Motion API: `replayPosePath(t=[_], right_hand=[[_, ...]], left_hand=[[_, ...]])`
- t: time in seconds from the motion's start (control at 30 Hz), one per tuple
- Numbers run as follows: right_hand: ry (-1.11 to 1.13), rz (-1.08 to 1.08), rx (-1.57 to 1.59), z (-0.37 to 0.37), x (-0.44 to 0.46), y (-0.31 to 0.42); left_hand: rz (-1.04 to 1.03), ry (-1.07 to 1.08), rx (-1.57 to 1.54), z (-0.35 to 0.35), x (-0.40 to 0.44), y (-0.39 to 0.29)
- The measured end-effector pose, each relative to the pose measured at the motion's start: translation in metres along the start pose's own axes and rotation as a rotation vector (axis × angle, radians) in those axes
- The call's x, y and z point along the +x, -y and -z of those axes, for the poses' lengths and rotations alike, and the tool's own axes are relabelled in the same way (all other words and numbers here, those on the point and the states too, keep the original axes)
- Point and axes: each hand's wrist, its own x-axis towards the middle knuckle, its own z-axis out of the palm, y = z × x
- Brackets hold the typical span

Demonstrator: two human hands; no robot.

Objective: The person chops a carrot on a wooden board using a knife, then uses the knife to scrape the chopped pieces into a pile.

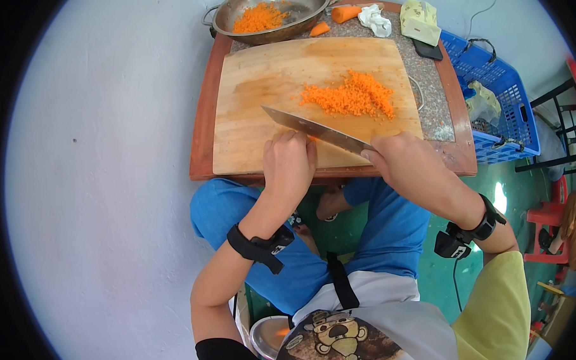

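My right hand (404, 158) is wrapped round the handle of a knife (321, 131), whose blade points to the upper left over the wooden cutting board (252, 73). Just below the blade, my left hand (288, 158) rests at the board's near edge with its fingers curled. A bit of orange shows beside its fingertips under the blade, mostly hidden. Beyond the knife lies a heap of finely chopped carrot (355, 95).
A metal pan (276, 28) with chopped carrot stands behind the board. Near it are a carrot piece (345, 13), a crumpled tissue (376, 21), a tissue pack (420, 22) and a dark phone (427, 49). A blue basket (509, 77) stands at right.
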Motion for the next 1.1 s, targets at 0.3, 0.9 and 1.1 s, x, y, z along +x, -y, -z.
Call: replayPosePath(t=[0.3,0.9,1.1], right_hand=[[0.029,0.073,-0.12,-0.009,0.006,0.004],[-0.012,0.03,0.018,-0.003,0.001,0.003],[-0.006,0.09,-0.119,-0.013,0.001,0.003]], left_hand=[[-0.053,-0.038,-0.007,-0.006,-0.003,0.004],[-0.09,-0.02,0.059,-0.007,-0.003,0.004],[-0.097,-0.038,0.029,-0.007,-0.002,0.005]])
